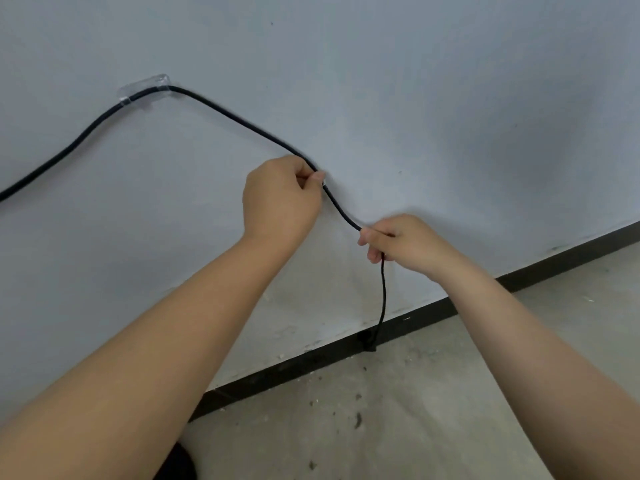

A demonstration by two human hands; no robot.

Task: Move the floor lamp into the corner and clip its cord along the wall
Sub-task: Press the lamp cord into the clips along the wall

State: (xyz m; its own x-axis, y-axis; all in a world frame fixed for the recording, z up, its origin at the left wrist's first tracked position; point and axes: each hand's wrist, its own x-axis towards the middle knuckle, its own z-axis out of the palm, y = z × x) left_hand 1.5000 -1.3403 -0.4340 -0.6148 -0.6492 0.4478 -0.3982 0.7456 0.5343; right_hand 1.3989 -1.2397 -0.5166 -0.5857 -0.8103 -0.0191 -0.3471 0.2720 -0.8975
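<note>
I am pinching the cord (242,123) against the wall (415,81) with my left hand (280,199), thumb and forefinger closed on it at a small pale piece that looks like a second clip (323,183), though it is too hidden to be sure. My right hand (398,242) is gripping the cord just below, fingers curled shut around it, and the rest is hanging down to the plug (369,341) at the skirting (519,277). Up to the left the cord is already sitting in a clear clip (145,90) stuck to the wall, then sagging away off the left edge. The lamp itself is not in view.

The risk, as I judge it, is in my pull. If I am tugging too hard with the right hand to take out the slack, I am loading the first clip sideways and it could be peeling off the paint. If I am pressing the new piece on with the cord under tension, it may be springing loose the moment I let go. The wall near the skirting is looking scuffed and dusty, so adhesive there may be holding poorly.
</note>
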